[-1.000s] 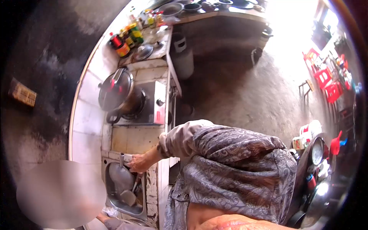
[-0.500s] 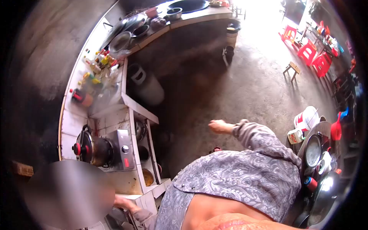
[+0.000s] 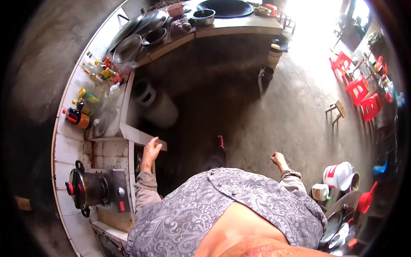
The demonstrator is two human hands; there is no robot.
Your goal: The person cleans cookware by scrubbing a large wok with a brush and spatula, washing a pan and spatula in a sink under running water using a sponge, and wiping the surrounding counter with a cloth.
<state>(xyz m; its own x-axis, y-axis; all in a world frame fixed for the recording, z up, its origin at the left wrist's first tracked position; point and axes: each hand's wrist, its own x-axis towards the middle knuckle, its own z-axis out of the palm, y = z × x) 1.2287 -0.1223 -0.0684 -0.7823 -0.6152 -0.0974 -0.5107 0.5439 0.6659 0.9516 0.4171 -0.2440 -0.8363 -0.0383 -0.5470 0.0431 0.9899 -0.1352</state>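
Observation:
My left hand [image 3: 150,154] hangs in front of the tiled counter edge [image 3: 143,139], fingers loosely bent and a little apart, with nothing in it. Below and left of that hand, a pressure cooker [image 3: 87,188] with red-and-black fittings sits on a gas stove [image 3: 120,192] with a silver front panel. My right hand [image 3: 279,160] is out over the floor on the other side of my body. Its fingers are curled in, and no object shows in them.
Sauce bottles [image 3: 78,118] line the left counter above a gas cylinder [image 3: 156,105]. A large wok [image 3: 224,7] is set in the far counter. At right are a wooden stool [image 3: 337,112], red plastic stools [image 3: 357,90], a white bucket [image 3: 338,175] and several pans [image 3: 333,227].
My left hand has left the lower counter area and come forward past the stove. My right hand has swung back to the right. The view has turned, and one foot now shows ahead.

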